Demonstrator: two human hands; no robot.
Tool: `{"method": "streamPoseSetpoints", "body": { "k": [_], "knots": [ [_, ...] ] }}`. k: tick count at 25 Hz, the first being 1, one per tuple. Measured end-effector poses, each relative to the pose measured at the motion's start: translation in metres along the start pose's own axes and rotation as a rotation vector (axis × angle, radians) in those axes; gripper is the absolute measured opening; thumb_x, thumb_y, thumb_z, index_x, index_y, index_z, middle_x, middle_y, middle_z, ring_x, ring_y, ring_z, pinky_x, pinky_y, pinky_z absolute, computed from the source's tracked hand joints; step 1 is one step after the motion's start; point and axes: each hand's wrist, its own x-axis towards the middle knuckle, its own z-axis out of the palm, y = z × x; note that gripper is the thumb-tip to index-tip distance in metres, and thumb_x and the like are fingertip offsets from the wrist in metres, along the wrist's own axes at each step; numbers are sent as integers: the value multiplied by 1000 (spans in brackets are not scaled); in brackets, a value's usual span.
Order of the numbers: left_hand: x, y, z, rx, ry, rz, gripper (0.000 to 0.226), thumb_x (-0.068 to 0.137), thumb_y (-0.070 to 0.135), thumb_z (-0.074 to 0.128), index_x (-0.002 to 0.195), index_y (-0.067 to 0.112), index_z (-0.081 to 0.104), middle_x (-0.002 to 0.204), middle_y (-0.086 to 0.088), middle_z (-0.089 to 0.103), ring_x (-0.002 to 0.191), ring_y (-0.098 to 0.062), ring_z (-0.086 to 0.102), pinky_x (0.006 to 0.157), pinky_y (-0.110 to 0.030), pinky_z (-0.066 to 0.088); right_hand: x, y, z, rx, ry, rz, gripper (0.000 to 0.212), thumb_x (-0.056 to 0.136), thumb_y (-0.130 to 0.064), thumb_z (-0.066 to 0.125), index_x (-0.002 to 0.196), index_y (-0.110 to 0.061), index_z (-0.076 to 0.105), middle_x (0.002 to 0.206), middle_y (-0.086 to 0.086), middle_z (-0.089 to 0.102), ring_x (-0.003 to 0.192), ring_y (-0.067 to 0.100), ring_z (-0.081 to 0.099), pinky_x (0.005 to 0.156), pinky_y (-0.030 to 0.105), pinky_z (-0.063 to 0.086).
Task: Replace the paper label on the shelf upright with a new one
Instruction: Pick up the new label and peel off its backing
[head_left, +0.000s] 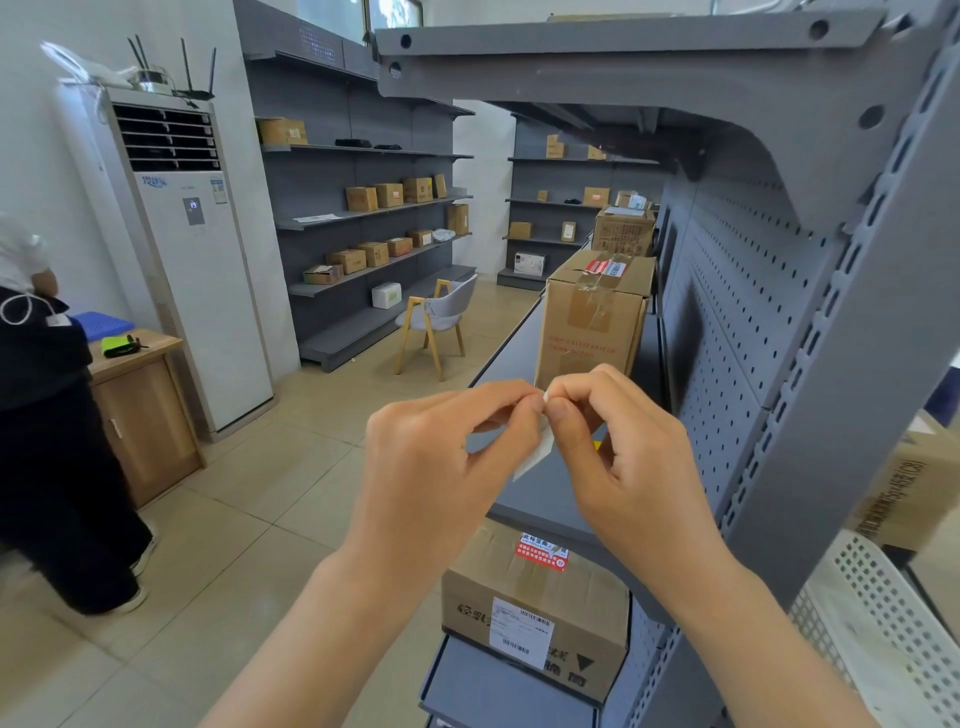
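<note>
My left hand (436, 462) and my right hand (623, 447) meet in front of me, thumbs and forefingers pinched together on a small white paper label (535, 457). The label hangs down between the fingertips, its lower corner free. The grey slotted shelf upright (831, 374) rises diagonally to the right of my hands, a little apart from them. I see no label on the visible face of the upright.
A grey shelf (524, 499) lies just behind my hands, with a tall cardboard box (592, 317) on it. Another taped box (535, 603) sits on the shelf below. A white perforated basket (878, 618) is at the right. A person (52, 441) stands at the left.
</note>
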Motion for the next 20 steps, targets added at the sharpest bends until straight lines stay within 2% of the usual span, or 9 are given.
{"method": "streamPoseSetpoints", "body": {
  "k": [3,6,10,15,20],
  "knots": [
    [1,-3,-4,26,-54,40,21,91,27,70,99,11,82,88,4,81,79,0,74,72,-10,57,-1,1,0,-18,-1,-10,20,106,-36,45,98,-29,62,87,-19,58,73,12,58,53,34,49],
    [7,-2,-10,-32,-91,2,14,87,23,75,96,15,83,87,12,78,79,1,75,73,-10,57,-2,2,-1,-37,-29,-28,18,107,-34,48,99,-28,63,89,-17,60,73,12,59,52,36,50],
    [11,2,-14,-86,-96,-64,12,85,23,75,92,17,83,82,16,75,80,1,75,72,-8,57,-2,-1,-3,-67,-21,-65,16,105,-32,51,99,-26,65,89,-16,62,73,9,58,53,28,49],
    [10,0,-12,18,-89,33,12,88,21,73,89,15,83,81,8,80,71,1,73,70,-15,59,-4,-1,-3,-58,-19,-59,17,106,-31,52,100,-24,66,88,-14,62,71,10,57,52,29,47],
    [6,-4,-8,82,-32,90,11,89,16,73,88,12,84,79,5,81,69,-4,75,61,-26,60,-6,-6,-2,-70,-24,-13,14,107,-30,49,99,-28,61,86,-17,60,71,12,57,54,39,50]
  ]
}}
